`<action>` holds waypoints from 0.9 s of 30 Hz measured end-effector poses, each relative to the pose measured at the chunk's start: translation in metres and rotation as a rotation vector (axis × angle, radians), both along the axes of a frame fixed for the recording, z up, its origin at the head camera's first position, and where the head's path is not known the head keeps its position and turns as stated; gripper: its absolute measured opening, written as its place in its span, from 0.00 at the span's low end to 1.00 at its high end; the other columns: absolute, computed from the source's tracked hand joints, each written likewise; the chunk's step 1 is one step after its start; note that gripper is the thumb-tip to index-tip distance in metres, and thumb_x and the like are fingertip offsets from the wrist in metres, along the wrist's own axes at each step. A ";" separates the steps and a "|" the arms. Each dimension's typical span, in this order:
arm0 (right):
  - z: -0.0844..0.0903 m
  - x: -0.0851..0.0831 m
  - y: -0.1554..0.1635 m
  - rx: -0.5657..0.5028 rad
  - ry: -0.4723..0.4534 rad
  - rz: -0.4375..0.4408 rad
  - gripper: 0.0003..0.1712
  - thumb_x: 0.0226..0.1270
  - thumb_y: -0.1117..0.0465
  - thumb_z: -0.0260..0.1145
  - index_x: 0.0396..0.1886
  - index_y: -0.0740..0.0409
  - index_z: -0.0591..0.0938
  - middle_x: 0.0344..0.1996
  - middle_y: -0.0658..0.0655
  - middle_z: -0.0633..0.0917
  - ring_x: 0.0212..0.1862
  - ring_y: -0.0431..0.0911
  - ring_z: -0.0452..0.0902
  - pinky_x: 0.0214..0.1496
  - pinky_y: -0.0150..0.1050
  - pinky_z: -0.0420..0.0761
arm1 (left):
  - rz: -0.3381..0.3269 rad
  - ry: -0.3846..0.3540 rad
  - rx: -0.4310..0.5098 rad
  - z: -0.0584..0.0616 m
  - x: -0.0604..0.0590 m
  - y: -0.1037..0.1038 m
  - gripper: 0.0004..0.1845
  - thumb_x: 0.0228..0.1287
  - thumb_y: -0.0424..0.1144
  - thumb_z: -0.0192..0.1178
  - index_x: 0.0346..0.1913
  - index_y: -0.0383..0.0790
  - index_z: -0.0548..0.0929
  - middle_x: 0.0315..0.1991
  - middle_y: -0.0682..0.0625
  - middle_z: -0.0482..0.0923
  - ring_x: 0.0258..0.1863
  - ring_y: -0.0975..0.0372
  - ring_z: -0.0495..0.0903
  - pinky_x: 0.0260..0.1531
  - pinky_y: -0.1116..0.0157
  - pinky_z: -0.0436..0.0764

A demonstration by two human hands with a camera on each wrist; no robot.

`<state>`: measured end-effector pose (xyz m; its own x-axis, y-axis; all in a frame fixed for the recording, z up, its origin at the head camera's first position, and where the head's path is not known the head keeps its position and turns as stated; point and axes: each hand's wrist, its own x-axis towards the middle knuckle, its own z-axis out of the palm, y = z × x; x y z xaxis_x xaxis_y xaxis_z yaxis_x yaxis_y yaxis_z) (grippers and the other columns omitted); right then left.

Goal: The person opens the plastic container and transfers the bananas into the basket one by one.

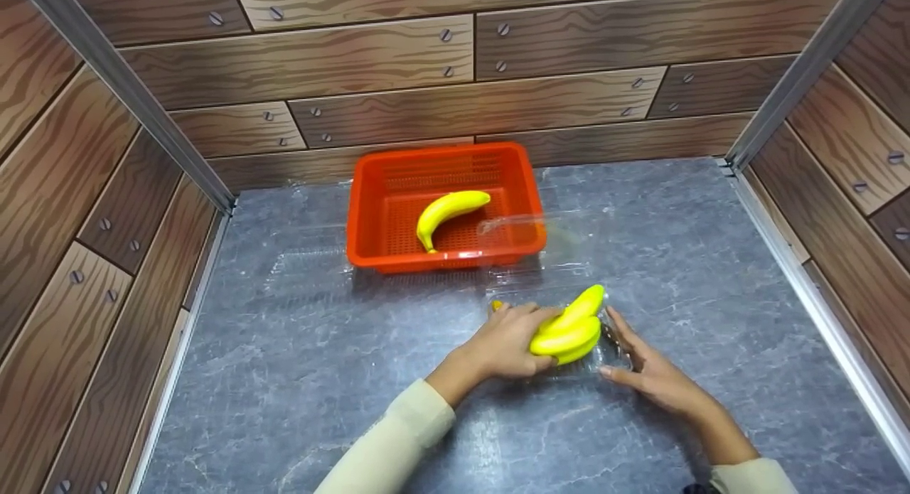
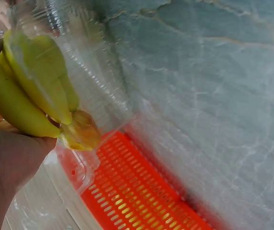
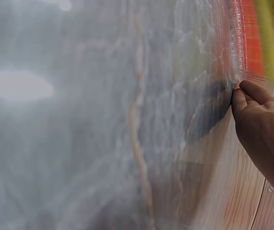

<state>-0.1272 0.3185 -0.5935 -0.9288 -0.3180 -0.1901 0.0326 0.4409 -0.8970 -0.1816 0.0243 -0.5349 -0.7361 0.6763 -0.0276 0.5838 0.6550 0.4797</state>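
My left hand (image 1: 508,341) grips a bunch of yellow bananas (image 1: 572,334) from its left side. The orange-brown stem end (image 2: 82,132) shows past the hand in the left wrist view. About the bunch lies a clear plastic container (image 2: 98,72), hard to make out against the tabletop. At its right end, my right hand (image 1: 661,380) holds the container between thumb and fingers. In the right wrist view the fingertips (image 3: 247,88) touch the container's edge. How deep the bunch sits in the container, I cannot tell.
Behind the hands stands a red plastic basket (image 1: 359,217) with a single banana (image 1: 448,213) inside. An open clear plastic lid (image 1: 569,231) seems to lean against the basket's right side. Wood-patterned walls (image 1: 384,60) bound the grey marbled table (image 1: 284,380).
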 end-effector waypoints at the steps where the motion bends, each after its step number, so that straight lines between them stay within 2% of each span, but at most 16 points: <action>1: 0.000 0.000 0.000 -0.001 -0.004 0.001 0.58 0.76 0.55 0.70 0.90 0.45 0.42 0.89 0.61 0.45 0.88 0.66 0.42 0.83 0.61 0.47 | 0.002 0.006 0.010 0.002 0.000 0.000 0.41 0.64 0.55 0.70 0.80 0.55 0.70 0.67 0.52 0.81 0.63 0.58 0.81 0.71 0.53 0.75; 5: 0.001 0.000 0.000 -0.012 -0.017 0.002 0.58 0.75 0.55 0.70 0.90 0.43 0.42 0.89 0.62 0.44 0.88 0.68 0.38 0.84 0.67 0.44 | 0.026 0.007 0.045 0.011 0.000 -0.002 0.41 0.63 0.55 0.70 0.80 0.56 0.70 0.68 0.51 0.81 0.67 0.57 0.80 0.77 0.46 0.70; 7: 0.001 0.000 0.000 -0.010 -0.015 0.001 0.58 0.75 0.54 0.71 0.90 0.40 0.42 0.89 0.62 0.44 0.88 0.67 0.38 0.84 0.65 0.44 | 0.035 0.015 0.059 0.014 0.000 -0.004 0.41 0.63 0.56 0.70 0.79 0.56 0.71 0.67 0.52 0.82 0.66 0.57 0.81 0.77 0.46 0.71; 10: 0.000 0.000 0.001 -0.013 -0.003 -0.001 0.58 0.75 0.55 0.71 0.90 0.40 0.43 0.89 0.63 0.47 0.88 0.67 0.40 0.86 0.41 0.51 | 0.050 0.028 0.083 0.019 -0.001 -0.010 0.41 0.62 0.56 0.70 0.78 0.56 0.72 0.65 0.53 0.83 0.64 0.58 0.81 0.74 0.46 0.73; 12: -0.001 0.000 0.001 -0.022 0.008 0.001 0.58 0.75 0.55 0.71 0.90 0.42 0.43 0.88 0.65 0.50 0.88 0.67 0.41 0.79 0.25 0.53 | 0.063 0.041 0.098 0.023 -0.002 -0.016 0.41 0.62 0.57 0.69 0.78 0.56 0.73 0.63 0.53 0.84 0.61 0.59 0.82 0.71 0.48 0.74; 14: -0.001 0.000 0.002 -0.029 0.018 0.000 0.59 0.74 0.56 0.71 0.90 0.45 0.43 0.87 0.67 0.52 0.87 0.67 0.43 0.73 0.17 0.52 | 0.081 0.044 0.121 0.026 -0.002 -0.023 0.41 0.61 0.58 0.69 0.78 0.56 0.73 0.64 0.54 0.84 0.60 0.60 0.81 0.71 0.49 0.73; 16: -0.002 0.000 0.002 -0.028 0.028 0.001 0.59 0.74 0.56 0.71 0.90 0.45 0.42 0.86 0.68 0.54 0.87 0.66 0.45 0.77 0.23 0.54 | 0.095 0.050 0.157 0.030 -0.003 -0.030 0.40 0.61 0.58 0.69 0.77 0.56 0.74 0.63 0.54 0.84 0.56 0.60 0.81 0.68 0.50 0.75; 17: -0.002 0.000 0.001 -0.026 0.034 0.004 0.59 0.75 0.57 0.71 0.90 0.46 0.42 0.86 0.69 0.55 0.87 0.66 0.46 0.80 0.30 0.55 | 0.103 0.054 0.175 0.032 -0.004 -0.034 0.40 0.61 0.57 0.70 0.77 0.56 0.75 0.64 0.54 0.84 0.55 0.61 0.81 0.68 0.51 0.74; 19: -0.002 0.000 0.001 -0.019 0.045 0.008 0.59 0.75 0.57 0.71 0.90 0.46 0.42 0.86 0.69 0.56 0.86 0.67 0.48 0.84 0.46 0.54 | 0.115 0.063 0.220 0.035 -0.005 -0.043 0.39 0.60 0.57 0.71 0.76 0.55 0.76 0.61 0.55 0.85 0.50 0.62 0.80 0.62 0.55 0.75; 21: -0.002 0.001 0.000 -0.017 0.054 0.010 0.59 0.74 0.57 0.71 0.90 0.46 0.41 0.85 0.70 0.57 0.86 0.67 0.49 0.82 0.60 0.51 | 0.122 0.080 0.264 0.038 -0.006 -0.052 0.39 0.59 0.56 0.71 0.75 0.53 0.78 0.57 0.55 0.85 0.46 0.62 0.78 0.53 0.59 0.74; 24: -0.001 0.001 0.000 -0.015 0.065 0.009 0.60 0.74 0.57 0.72 0.90 0.46 0.41 0.85 0.70 0.58 0.85 0.68 0.51 0.81 0.66 0.50 | 0.135 0.119 0.323 0.041 -0.007 -0.066 0.37 0.58 0.55 0.72 0.73 0.52 0.79 0.50 0.55 0.85 0.42 0.63 0.75 0.46 0.63 0.71; 27: -0.001 0.001 0.000 -0.021 0.064 0.003 0.60 0.74 0.58 0.72 0.90 0.47 0.41 0.84 0.70 0.58 0.85 0.69 0.51 0.81 0.67 0.51 | 0.141 0.166 0.389 0.045 -0.009 -0.078 0.36 0.58 0.55 0.72 0.71 0.50 0.81 0.46 0.53 0.85 0.40 0.63 0.75 0.44 0.64 0.71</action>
